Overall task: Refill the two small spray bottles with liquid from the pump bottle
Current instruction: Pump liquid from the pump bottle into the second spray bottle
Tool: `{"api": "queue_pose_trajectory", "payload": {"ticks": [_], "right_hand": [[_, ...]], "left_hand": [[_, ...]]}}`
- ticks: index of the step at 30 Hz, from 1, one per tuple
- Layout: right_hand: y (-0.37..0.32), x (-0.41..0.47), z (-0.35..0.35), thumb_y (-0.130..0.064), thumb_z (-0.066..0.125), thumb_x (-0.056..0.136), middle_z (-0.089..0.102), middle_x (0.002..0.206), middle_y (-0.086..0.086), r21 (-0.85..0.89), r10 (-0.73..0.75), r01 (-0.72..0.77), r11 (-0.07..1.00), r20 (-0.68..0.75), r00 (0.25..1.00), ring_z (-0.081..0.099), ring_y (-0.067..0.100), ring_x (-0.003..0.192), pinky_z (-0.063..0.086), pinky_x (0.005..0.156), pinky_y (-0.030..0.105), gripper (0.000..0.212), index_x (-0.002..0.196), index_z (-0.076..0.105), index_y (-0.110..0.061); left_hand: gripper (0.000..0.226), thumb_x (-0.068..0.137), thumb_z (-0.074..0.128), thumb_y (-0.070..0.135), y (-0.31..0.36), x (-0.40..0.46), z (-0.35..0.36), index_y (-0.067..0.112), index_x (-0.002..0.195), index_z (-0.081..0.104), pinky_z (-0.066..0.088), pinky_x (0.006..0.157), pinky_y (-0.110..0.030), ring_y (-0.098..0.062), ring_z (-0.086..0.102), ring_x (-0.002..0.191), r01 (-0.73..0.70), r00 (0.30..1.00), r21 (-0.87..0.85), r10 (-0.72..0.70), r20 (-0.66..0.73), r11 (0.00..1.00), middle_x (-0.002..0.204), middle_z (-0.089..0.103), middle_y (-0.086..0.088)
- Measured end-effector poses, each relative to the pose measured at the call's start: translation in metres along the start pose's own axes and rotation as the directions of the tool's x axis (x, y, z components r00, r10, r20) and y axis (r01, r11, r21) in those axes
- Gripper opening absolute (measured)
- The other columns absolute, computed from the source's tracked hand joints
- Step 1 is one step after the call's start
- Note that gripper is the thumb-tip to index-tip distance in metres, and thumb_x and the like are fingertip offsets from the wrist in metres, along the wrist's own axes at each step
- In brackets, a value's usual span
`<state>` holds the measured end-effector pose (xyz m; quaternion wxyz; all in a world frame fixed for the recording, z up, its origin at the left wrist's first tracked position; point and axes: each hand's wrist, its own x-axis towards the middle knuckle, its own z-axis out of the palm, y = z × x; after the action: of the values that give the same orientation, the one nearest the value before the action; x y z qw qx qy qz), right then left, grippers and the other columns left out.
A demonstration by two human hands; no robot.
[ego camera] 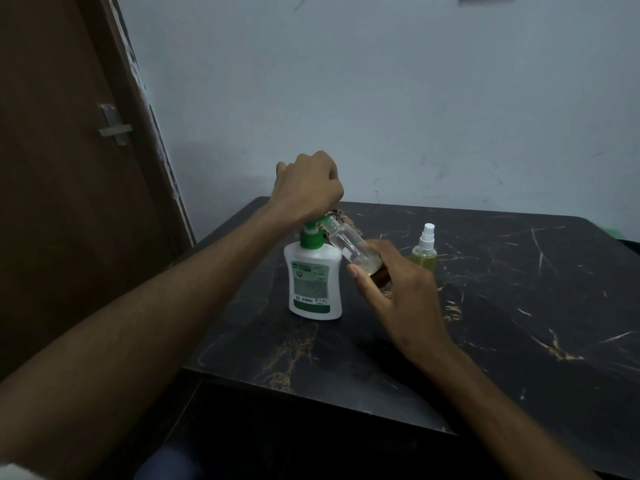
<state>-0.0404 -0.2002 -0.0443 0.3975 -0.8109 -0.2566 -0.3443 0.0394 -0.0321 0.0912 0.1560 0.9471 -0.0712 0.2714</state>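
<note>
Pump bottle under your left fist, open spray bottle tilted at the nozzle

Your left hand (pixel 308 183) sits on top of the pump bottle (pixel 313 282), fingers curled into a fist over the green pump head (pixel 311 233). Can't tell if fingers wrap the head or just press down on it; knuckles hide that. Bottle is white w/ green collar & printed label, upright on the dark marble-look table (pixel 519 306), near the left-rear part of the top.

Your right hand (pixel 394 289) holds the clear spray bottle (pixel 353 249), cap off, fingers & thumb wrapped round its lower end. It's tilted, neck up and to the left, mouth right at the pump nozzle, touching or just beside it (can't tell which). A bit of yellowish liquid sits at its low end, by your fingers.

2nd spray bottle (pixel 425 252) stands upright just right of your right hand, apart from it, white sprayer top on, yellow-green liquid filling most of the body.

Brownish patterned item (pixel 341 216) shows behind the tilted bottle, mostly hidden. Brown door (pixel 69 168) w/ metal latch at left, pale wall behind the table.
</note>
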Motion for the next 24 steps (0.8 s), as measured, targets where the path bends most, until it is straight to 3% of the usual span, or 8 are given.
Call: {"api": "queue_pose_trajectory", "payload": {"ticks": [7, 12, 15, 19, 21, 24], "right_hand": [[-0.0018, -0.0004, -0.0018, -0.044, 0.058, 0.1, 0.068, 0.095, -0.011, 0.0, 0.001, -0.001, 1.0, -0.006, 1.0, 0.062, -0.002, 0.074, 0.054, 0.065, 0.022, 0.034, 0.127, 0.06, -0.023], [-0.0029, -0.0011, -0.0013, -0.045, 0.058, 0.1, 0.063, 0.095, -0.016, -0.002, -0.005, 0.005, 1.0, -0.002, 1.0, 0.064, 0.002, 0.075, 0.057, 0.065, 0.028, 0.034, 0.127, 0.059, -0.025], [-0.0035, -0.0016, -0.0028, -0.047, 0.056, 0.1, 0.063, 0.094, -0.015, -0.011, -0.001, 0.001, 1.0, -0.009, 1.0, 0.063, 0.001, 0.074, 0.055, 0.065, 0.024, 0.036, 0.127, 0.06, -0.023], [-0.0037, -0.0007, -0.0025, -0.051, 0.052, 0.1, 0.064, 0.095, -0.015, 0.001, 0.014, -0.014, 1.0, -0.004, 1.0, 0.063, 0.001, 0.074, 0.055, 0.065, 0.025, 0.039, 0.127, 0.059, -0.024], [-0.0035, -0.0009, -0.0024, -0.051, 0.052, 0.1, 0.065, 0.095, -0.015, -0.001, 0.014, -0.014, 1.0, 0.002, 1.0, 0.063, 0.002, 0.073, 0.056, 0.064, 0.027, 0.038, 0.127, 0.059, -0.024], [-0.0037, -0.0015, -0.0027, -0.051, 0.052, 0.099, 0.066, 0.095, -0.012, -0.004, 0.009, -0.009, 1.0, -0.001, 1.0, 0.062, -0.001, 0.074, 0.054, 0.065, 0.021, 0.041, 0.127, 0.06, -0.023]], "left_hand": [[0.018, 0.089, 0.061, 0.015, -0.0001, 0.0013, 0.0012, 0.015, 0.09, 0.079, 0.045, 0.1, -0.046, -0.022, 0.069, 0.089, 0.015, 1.0, -0.022, -0.016, -0.006, 1.0, 0.091, 0.078, 0.001], [0.018, 0.09, 0.06, 0.017, -0.0001, -0.0005, -0.0012, 0.014, 0.09, 0.078, 0.043, 0.101, -0.047, -0.023, 0.068, 0.089, 0.004, 1.0, -0.018, -0.004, -0.003, 1.0, 0.092, 0.077, 0.0], [0.019, 0.088, 0.058, 0.018, 0.0003, 0.0031, -0.0034, 0.015, 0.09, 0.077, 0.039, 0.098, -0.044, -0.023, 0.068, 0.088, 0.001, 1.0, -0.003, -0.001, -0.014, 1.0, 0.09, 0.076, 0.0], [0.017, 0.086, 0.062, 0.018, -0.0003, 0.0022, 0.0018, 0.018, 0.089, 0.079, 0.044, 0.101, -0.048, -0.024, 0.068, 0.09, 0.007, 1.0, -0.02, -0.006, 0.027, 1.0, 0.093, 0.077, 0.001], [0.017, 0.084, 0.062, 0.017, -0.0012, 0.0019, 0.0026, 0.018, 0.088, 0.079, 0.042, 0.099, -0.046, -0.025, 0.068, 0.091, 0.003, 1.0, -0.02, -0.003, 0.025, 1.0, 0.092, 0.077, 0.001], [0.018, 0.085, 0.06, 0.016, 0.0005, 0.003, -0.0009, 0.017, 0.088, 0.077, 0.033, 0.094, -0.043, -0.024, 0.066, 0.091, -0.022, 0.999, -0.006, 0.022, 0.023, 1.0, 0.092, 0.076, 0.001]]}}
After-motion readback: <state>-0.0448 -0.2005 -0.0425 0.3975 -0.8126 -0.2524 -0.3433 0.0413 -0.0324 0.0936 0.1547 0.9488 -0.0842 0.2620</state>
